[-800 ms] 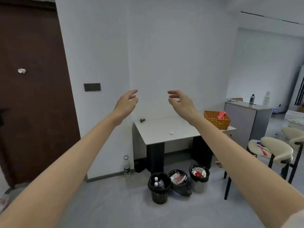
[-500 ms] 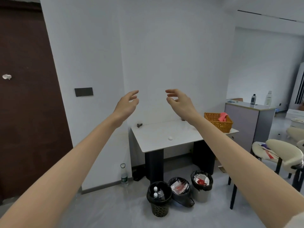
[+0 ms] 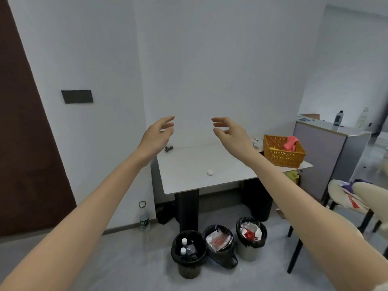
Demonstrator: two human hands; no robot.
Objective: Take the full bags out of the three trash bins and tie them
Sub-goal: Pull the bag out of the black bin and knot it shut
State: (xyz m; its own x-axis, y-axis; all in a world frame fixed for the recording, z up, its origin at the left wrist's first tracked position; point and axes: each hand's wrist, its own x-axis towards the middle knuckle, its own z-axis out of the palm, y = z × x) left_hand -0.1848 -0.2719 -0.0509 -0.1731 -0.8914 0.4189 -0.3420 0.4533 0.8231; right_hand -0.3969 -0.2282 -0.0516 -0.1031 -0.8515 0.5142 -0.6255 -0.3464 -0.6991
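— Bags [image 3: 261, 241] out of the bins yet?
— None, by the look of it. All three in place, black rims folded over the left bin [image 3: 189, 269], the middle bin [image 3: 223, 260] and the right bin [image 3: 247, 254], lined up on the floor [image 3: 126, 259] at the near foot of the bench [image 3: 189, 173]. No knot anywhere.
— Full, though?
— Looks so. Clear bottles [image 3: 183, 246] with white caps in the left one, crumpled red-and-white wrappers [image 3: 218, 239] heaped in the other two.
— And the hands?
— Nowhere near them. Left hand [image 3: 156, 137] and right hand [image 3: 233, 133] raised side by side above the bench, well apart from the bins, fingers spread and loosely curved, holding nothing.
— So, left to do?
— Probably everything: lifting three bags, tying three necks. Nothing started, as far as can be seen.
— Any writing to read?
— Hardly. Green label on the water bottle [image 3: 144, 217] standing on the floor by the wall, left of the bench, too small to make out. Red print on the wrappers, illegible. Two more bottles [image 3: 338, 118] far right on the grey cabinet [image 3: 319, 156], labels blurred. No brand visible on the orange basket [image 3: 282, 153] at the right end of the bench
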